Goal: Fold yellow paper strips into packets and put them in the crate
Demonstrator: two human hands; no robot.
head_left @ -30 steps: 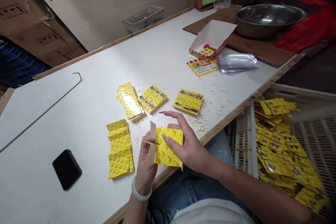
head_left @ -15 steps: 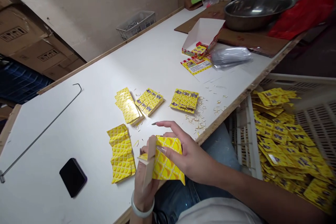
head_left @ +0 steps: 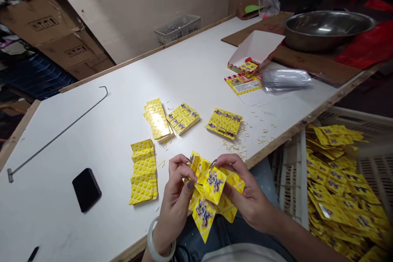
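Note:
Over the table's front edge, both my hands hold a yellow printed card sheet [head_left: 215, 182] that is partly folded, with dark cartoon figures on its flaps. My left hand [head_left: 179, 194] pinches its left side between thumb and fingers. On the other side my right hand [head_left: 245, 196] grips it the same way. To the left lies a stack of folded yellow cards [head_left: 143, 172]. Beyond my hands are another yellow stack [head_left: 157, 118], a stack with cartoon figures [head_left: 183, 118] and a further figured stack [head_left: 224, 123].
A black phone [head_left: 86, 190] and a long hooked metal rod [head_left: 61, 133] lie on the left. Rightward, a crate [head_left: 302, 184] holds many yellow cards [head_left: 344, 188]. An open carton [head_left: 258, 51], clear plastic sleeves [head_left: 287, 80] and a steel basin [head_left: 328, 28] stand farther back. Paper scraps [head_left: 238, 145] litter the table.
The yellow card sheet has been turned and partly opened out, so its cartoon figures now show. My right hand's fingers have closed on its right side. The view has shifted slightly left.

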